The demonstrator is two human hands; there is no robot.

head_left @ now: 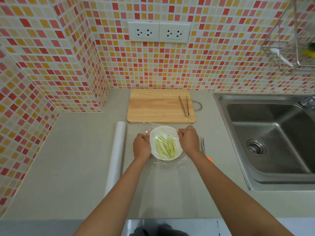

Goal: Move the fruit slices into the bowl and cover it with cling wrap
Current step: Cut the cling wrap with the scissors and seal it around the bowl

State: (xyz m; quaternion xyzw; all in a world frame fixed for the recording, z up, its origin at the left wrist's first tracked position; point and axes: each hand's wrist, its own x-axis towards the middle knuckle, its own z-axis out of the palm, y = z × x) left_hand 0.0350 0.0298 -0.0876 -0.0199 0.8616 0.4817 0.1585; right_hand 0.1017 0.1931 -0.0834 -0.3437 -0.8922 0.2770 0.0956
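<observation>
Grey counter [68, 159] in a corner of orange-red mosaic tile; two wall sockets [159, 32], one steel sink [272, 138] at right. Left to right: one cling wrap roll [116, 155], one bowl [166, 143] holding pale green fruit slices [166, 148], one cutting board [160, 106] behind with one pair of tongs [184, 105]. Left hand [141, 147] and right hand [188, 140] flank the bowl, each grip pinching the clear wrap sheet [167, 163] over it.

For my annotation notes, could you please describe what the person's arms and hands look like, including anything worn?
Both forearms are bare, with no sleeves in view. The left hand and right hand wear no gloves, and no watch, bracelet or ring is visible. No markings show on either arm.
</observation>
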